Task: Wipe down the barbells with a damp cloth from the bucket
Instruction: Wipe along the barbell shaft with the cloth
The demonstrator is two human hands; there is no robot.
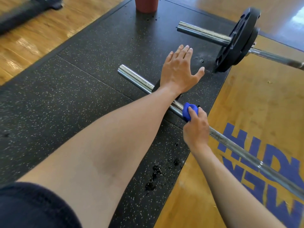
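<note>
1. Our right hand (195, 127) has its fingers (191, 111) curled round a blue cloth (189, 112), pressing it onto the shaft of the near barbell (230, 143).
2. Our left hand (179, 71) has its fingers straight and spread, palm down, holding nothing. It sits over the near barbell's dark collar or plate, which the wrist mostly hides, so we cannot tell whether it touches.
3. The near barbell's long axis runs from its chrome sleeve (133, 78) on the black rubber mat (74, 79) down to the lower right, across the wooden platform (243, 99).
4. From the cloth, bare shaft stretches away to the lower right, along the right forearm; to the upper left, the collar follows almost at once. We judge the next stroke must slide along that axis, and the right hand is the one already on the bar.
5. A second barbell (204, 32) with a black plate (238, 40) lies farther off, near the mat's far right corner.
6. A red bucket (146, 4) stands at the mat's far edge, well apart from both hands.
7. Dark wet spots (156, 175) mark the mat's near right edge.
</note>
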